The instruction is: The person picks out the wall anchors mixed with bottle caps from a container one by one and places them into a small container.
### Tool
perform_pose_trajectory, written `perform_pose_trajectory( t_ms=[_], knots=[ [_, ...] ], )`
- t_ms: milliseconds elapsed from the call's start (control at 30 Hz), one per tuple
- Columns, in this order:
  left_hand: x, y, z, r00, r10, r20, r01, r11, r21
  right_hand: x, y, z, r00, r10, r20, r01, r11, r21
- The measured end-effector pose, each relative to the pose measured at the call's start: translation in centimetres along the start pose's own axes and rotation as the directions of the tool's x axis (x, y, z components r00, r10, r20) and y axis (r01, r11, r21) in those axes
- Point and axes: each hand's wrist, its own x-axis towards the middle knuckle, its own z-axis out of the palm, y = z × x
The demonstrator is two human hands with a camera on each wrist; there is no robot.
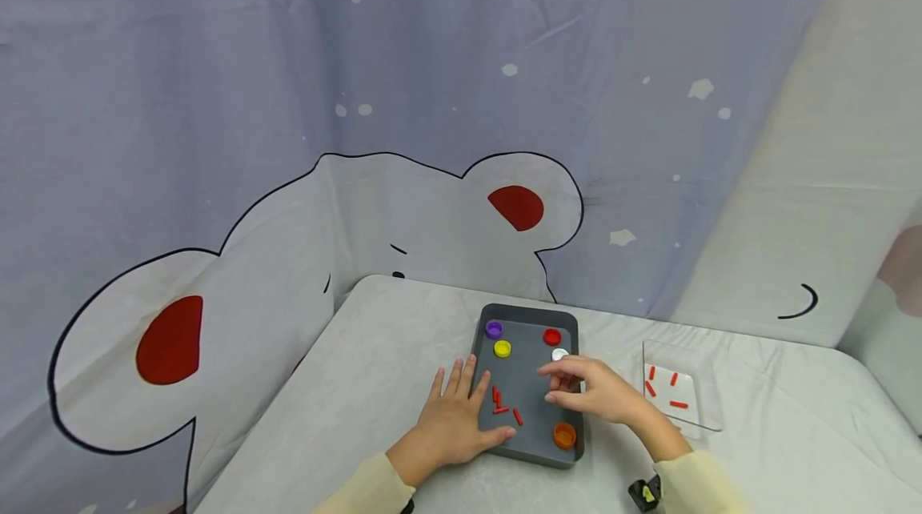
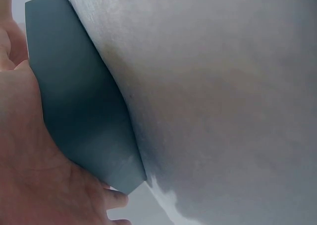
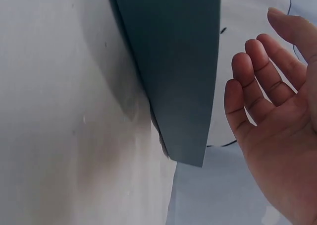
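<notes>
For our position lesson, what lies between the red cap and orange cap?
Head view: the white cap, then the right hand, partly hiding that stretch.

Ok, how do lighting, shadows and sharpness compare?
Head: bright, fairly even light, gray tray readable; left wrist: dimmer, dark shadow on the white cloth along the tray's side; right wrist: also dim, soft shadow beside the tray, right hand fairly sharp.

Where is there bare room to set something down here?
Bare: the middle of the tray, between the yellow cap and red sticks; the table left of the left hand. Crowded: the tray's right side, where the right hand hovers near the white cap.
</notes>
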Motion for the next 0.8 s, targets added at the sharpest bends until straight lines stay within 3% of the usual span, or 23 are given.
perform_pose_trajectory(
  t_ms=[200, 500, 800],
  knots=[
    [-0.4, 0.3, -0.6, 1.0, -0.01, 0.007, 0.01, 1.0, -0.01, 0.8, 0.1, 0.9, 0.998, 0.02, 0.064, -0.019, 1.0, -0.009],
    [-0.2, 0.1, -0.2, 1.0, 0.002, 0.005, -0.002, 1.0, 0.007, 1.6, -0.1, 2.2, 0.985, 0.065, 0.163, -0.06, 0.998, -0.034],
    [-0.3, 0.1, -0.4, 1.0, 0.011, -0.015, -0.011, 1.0, 0.0, 2.3, -0.3, 2.8, 0.962, 0.129, 0.239, -0.091, 0.983, -0.162]
  ],
)
